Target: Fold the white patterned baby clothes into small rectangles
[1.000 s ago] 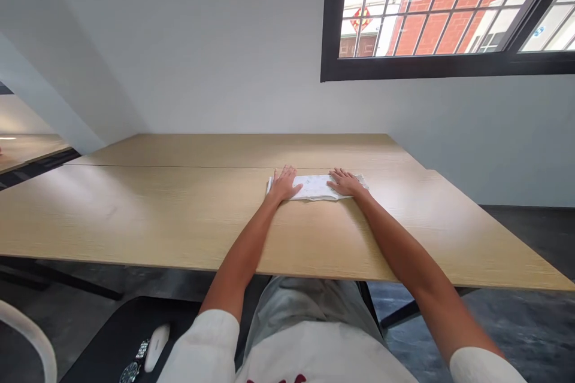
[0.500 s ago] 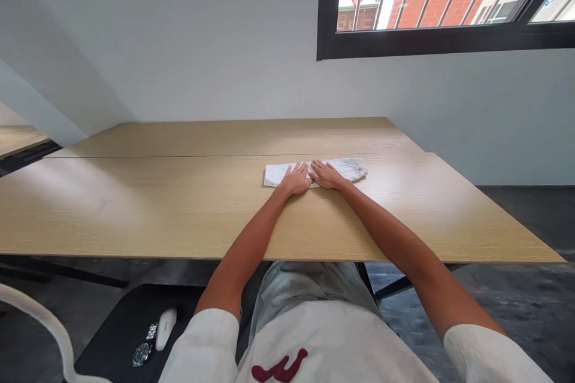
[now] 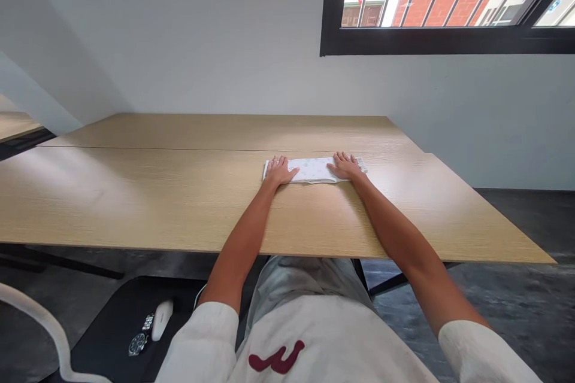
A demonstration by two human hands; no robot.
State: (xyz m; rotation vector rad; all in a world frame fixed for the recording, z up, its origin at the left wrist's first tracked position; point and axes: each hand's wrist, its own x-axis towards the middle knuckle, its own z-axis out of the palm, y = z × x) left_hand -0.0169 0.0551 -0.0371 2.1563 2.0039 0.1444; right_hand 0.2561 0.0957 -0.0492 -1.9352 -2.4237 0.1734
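Cloth: a white folded cloth (image 3: 314, 170) lies flat as a long narrow strip on the wooden table (image 3: 179, 191), past the table's middle and near the seam between the two boards.
Left hand: the left hand (image 3: 278, 171) rests palm down on the cloth's left end, fingers spread and flat, gripping nothing.
Right hand: the right hand (image 3: 345, 167) rests palm down on the cloth's right end, fingers spread flat, pinching nothing.
Progress: judged from its shape, the cloth is already folded into a strip and is being pressed flat at both ends; any further fold across its length is not yet made.
Beside the cloth: bare table on all sides.
Below the table edge: a wristwatch (image 3: 138, 342) and a small white object (image 3: 162, 319) lie on a black surface (image 3: 112, 335).
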